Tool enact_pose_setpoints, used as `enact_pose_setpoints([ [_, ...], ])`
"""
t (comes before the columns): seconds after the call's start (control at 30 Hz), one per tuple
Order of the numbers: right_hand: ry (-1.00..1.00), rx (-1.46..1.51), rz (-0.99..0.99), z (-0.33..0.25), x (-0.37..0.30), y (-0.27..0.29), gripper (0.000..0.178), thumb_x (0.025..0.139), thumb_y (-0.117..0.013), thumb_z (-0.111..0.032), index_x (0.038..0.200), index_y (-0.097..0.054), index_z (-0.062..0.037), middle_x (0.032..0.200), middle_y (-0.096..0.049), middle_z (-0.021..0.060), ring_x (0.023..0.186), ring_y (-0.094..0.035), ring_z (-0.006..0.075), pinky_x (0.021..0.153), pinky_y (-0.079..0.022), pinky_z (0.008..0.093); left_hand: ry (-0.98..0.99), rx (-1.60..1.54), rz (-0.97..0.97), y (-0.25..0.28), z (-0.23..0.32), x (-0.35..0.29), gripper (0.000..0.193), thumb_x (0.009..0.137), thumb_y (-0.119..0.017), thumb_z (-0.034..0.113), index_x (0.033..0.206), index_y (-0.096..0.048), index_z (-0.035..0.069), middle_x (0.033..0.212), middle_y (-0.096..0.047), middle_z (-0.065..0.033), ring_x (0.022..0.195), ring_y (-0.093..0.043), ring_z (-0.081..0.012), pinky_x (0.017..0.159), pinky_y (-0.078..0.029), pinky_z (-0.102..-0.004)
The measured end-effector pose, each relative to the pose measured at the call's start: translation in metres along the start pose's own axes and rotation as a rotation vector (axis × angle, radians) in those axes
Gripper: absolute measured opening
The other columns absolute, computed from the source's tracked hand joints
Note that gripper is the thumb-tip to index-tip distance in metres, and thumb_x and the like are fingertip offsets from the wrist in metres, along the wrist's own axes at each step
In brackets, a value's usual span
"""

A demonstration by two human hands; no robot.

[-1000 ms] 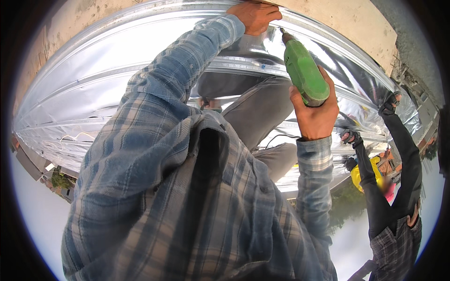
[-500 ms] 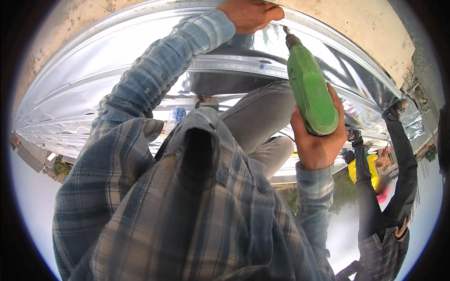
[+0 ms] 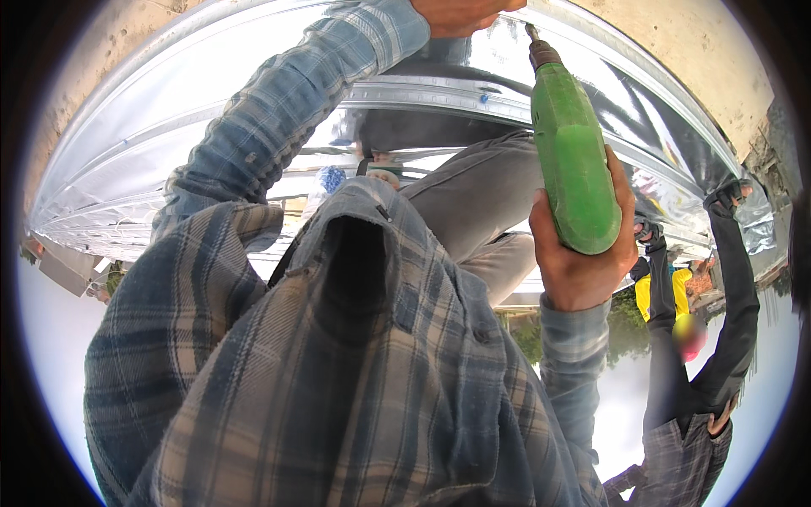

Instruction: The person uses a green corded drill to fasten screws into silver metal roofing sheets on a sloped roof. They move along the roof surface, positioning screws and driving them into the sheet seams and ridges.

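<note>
A green power drill (image 3: 576,160) is gripped from behind by my right hand (image 3: 587,253), its fingers and thumb wrapped around the rear of the body. Its chuck and bit (image 3: 541,49) point up toward the far metal rail. My left hand (image 3: 463,15) reaches to the top of the head view, just left of the bit's tip, with its fingers bent closed. The frame's edge cuts that hand off, so whatever it pinches cannot be made out. Beneath the drill lies shiny silver sheeting (image 3: 338,135), crossed by a galvanized metal channel (image 3: 422,91).
My bent knee in grey trousers (image 3: 473,194) rests over the sheeting. A clear bottle with a blue top (image 3: 331,179) stands close to me. At right are a person in dark trousers (image 3: 733,279) and another wearing a yellow vest (image 3: 644,297). Concrete (image 3: 701,68) borders the far side.
The drill and my right hand sit slightly farther right. My left hand appears higher, more of it cut off by the top edge, as the whole view has shifted a little.
</note>
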State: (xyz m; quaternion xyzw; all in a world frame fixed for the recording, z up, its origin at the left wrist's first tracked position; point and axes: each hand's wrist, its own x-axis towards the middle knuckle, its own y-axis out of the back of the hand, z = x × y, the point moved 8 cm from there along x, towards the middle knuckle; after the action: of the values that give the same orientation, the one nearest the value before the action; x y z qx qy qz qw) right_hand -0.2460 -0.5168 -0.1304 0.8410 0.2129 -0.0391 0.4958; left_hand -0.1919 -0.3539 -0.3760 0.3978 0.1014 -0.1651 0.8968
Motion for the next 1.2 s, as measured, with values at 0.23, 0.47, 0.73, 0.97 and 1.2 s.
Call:
enact_pose_setpoints([
  [0.23,0.038,-0.038,0.001,-0.004,-0.002,-0.003,0.066,0.071,-0.079,-0.008,0.132,-0.054,-0.0015,0.115,-0.066,0.0157,0.1,-0.069,0.0271,0.086,-0.056,0.036,-0.37,0.159,0.398,-0.013,-0.009,-0.008,0.018,0.086,-0.054,0.016,0.087,-0.068,0.005,0.089,-0.068,-0.0137,0.088,-0.066,-0.0309,0.071,-0.054,-0.0405],
  [0.47,0.088,-0.067,-0.008,-0.006,-0.002,-0.005,0.066,0.071,-0.079,-0.008,0.132,-0.054,-0.0014,0.115,-0.066,0.0152,0.099,-0.069,0.0262,0.085,-0.056,0.036,-0.153,0.068,0.161,-0.033,-0.029,0.009,0.017,0.083,-0.056,0.016,0.086,-0.069,0.006,0.088,-0.068,-0.0148,0.086,-0.067,-0.0306,0.071,-0.054,-0.0424],
  [0.73,0.063,-0.055,-0.02,-0.008,-0.003,-0.007,0.066,0.072,-0.078,-0.006,0.132,-0.053,0.0004,0.115,-0.067,0.0158,0.097,-0.07,0.0236,0.085,-0.055,0.034,-0.106,-0.005,0.213,-0.004,-0.011,-0.001,0.019,0.08,-0.06,0.019,0.088,-0.067,0.004,0.085,-0.068,-0.0165,0.081,-0.066,-0.0356,0.069,-0.053,-0.0476],
  [0.97,0.07,-0.115,-0.04,-0.012,-0.002,-0.009,0.066,0.073,-0.078,-0.007,0.133,-0.053,0.0016,0.115,-0.068,0.0151,0.097,-0.069,0.0193,0.086,-0.053,0.0313,-0.113,-0.002,0.231,-0.002,-0.011,0.001,0.018,0.081,-0.061,0.018,0.094,-0.064,0.006,0.091,-0.066,-0.0141,0.086,-0.065,-0.0332,0.074,-0.053,-0.0457],
  [1.2,0.057,-0.128,-0.042,-0.004,-0.001,-0.015,0.068,0.071,-0.079,-0.011,0.133,-0.053,-0.0011,0.114,-0.067,0.0153,0.095,-0.07,0.0246,0.081,-0.057,0.0348,-0.123,0.0,0.234,-0.002,-0.01,0.002,0.02,0.081,-0.062,0.017,0.099,-0.06,0.008,0.097,-0.065,-0.0117,0.091,-0.065,-0.0307,0.079,-0.053,-0.0438],
])
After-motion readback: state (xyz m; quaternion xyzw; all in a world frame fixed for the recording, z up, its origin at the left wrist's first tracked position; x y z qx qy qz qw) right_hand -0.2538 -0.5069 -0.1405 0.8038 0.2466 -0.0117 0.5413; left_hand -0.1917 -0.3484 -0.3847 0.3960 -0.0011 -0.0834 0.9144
